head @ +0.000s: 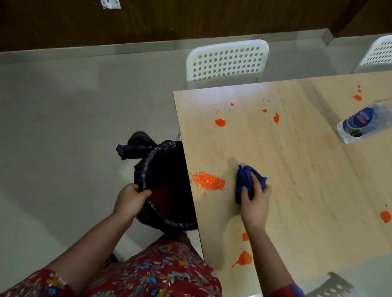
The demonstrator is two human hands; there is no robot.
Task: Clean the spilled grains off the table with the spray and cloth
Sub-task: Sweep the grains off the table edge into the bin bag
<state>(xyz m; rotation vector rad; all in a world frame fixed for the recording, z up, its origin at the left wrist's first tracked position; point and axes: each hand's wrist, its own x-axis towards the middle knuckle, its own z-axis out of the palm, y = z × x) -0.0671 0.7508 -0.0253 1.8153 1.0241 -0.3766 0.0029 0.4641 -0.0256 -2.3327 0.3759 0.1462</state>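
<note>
Head view showed the right grip [254,205] closed on a bunched blue cloth [246,182], with the fingers curled over its upper side. The cloth was pressed against the light wooden surface [304,179].

A pile of orange grains [208,180] lay on the surface just beside the cloth, on the side facing the left grip [128,199]. The pile was near the surface edge, with loose grains scattered around it.

The left grip was closed on the rim of a waste bin [142,167] lined with a black bag, the fingers hooked over that rim. The bin stood against the surface edge, below the level of the grain pile and partly beneath the surface. Dark reddish contents showed inside, close to the left grip.

Orange liquid spots [220,122] marked the surface ahead of the right grip, beside the right forearm and out to its right.

A clear plastic bottle [366,123] with a blue label stood well apart from the right grip, ahead and to its right. Its top ran out of the frame, so a spray head could not be confirmed.

A white perforated chair [226,62] stood beyond the far surface edge.
</note>
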